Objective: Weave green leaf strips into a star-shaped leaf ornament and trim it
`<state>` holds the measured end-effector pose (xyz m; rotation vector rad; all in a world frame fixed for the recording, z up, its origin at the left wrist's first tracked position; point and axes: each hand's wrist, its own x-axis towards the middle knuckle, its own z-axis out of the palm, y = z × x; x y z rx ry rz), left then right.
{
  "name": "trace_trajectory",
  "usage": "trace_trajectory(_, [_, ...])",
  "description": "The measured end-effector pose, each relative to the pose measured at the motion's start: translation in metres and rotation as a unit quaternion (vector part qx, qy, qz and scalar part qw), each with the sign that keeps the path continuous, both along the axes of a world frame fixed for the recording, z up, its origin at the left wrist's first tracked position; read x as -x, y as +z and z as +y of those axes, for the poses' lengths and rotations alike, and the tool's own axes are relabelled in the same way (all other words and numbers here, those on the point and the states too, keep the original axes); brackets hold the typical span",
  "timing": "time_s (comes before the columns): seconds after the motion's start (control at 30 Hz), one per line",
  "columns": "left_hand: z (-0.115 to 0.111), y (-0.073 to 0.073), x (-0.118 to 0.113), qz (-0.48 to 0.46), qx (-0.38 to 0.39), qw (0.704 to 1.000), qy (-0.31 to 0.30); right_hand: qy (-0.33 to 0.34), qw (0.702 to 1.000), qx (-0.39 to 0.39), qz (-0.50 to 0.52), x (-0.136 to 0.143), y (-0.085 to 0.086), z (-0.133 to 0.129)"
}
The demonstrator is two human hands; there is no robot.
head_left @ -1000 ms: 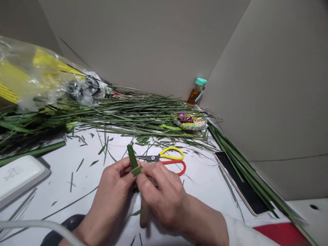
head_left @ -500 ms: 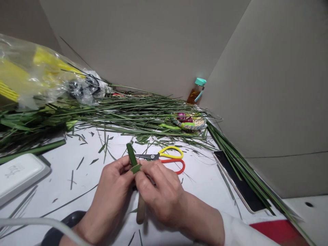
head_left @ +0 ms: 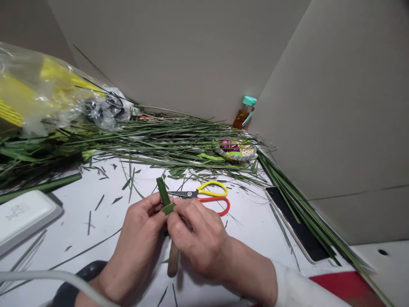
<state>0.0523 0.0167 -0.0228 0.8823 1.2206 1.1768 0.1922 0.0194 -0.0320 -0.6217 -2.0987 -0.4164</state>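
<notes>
A folded strip of green leaf (head_left: 163, 191) is pinched between my two hands, one end standing up and a short piece crossing it. My left hand (head_left: 140, 228) grips it from the left with thumb and fingers. From the other side my right hand (head_left: 200, 238) presses thumb and fingertips on the crossing piece. A brownish flat strip (head_left: 173, 260) hangs below the fingers; whether it belongs to the same leaf is hidden. Just beyond my fingertips lie scissors (head_left: 192, 194) with one yellow and one red handle, partly covered by my right hand.
Long green leaves (head_left: 166, 140) are heaped across the back. A small woven basket (head_left: 246, 154) holds purple items. Behind it stands a bottle (head_left: 242, 118). A phone (head_left: 300, 226) lies right, a white box-like device (head_left: 28, 215) left, and a clear plastic bag (head_left: 41, 94) back left. Leaf scraps litter the table.
Almost nothing differs. Both hands keep the same pinch on the leaf strip, and the whole view has shifted very slightly.
</notes>
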Motion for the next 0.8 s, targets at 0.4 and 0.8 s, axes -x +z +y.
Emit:
trace_trajectory(0.4, [-0.0011,-0.0010,-0.0009,0.006,-0.022,1.000,-0.012,0.001,1.000,0.012,-0.005,-0.0013,0.0015,-0.0016])
trace_trajectory(0.8, [-0.0026,-0.0020,-0.0009,-0.024,-0.012,0.999,-0.025,0.027,0.997,0.068,0.029,-0.0043,0.0013,-0.0017])
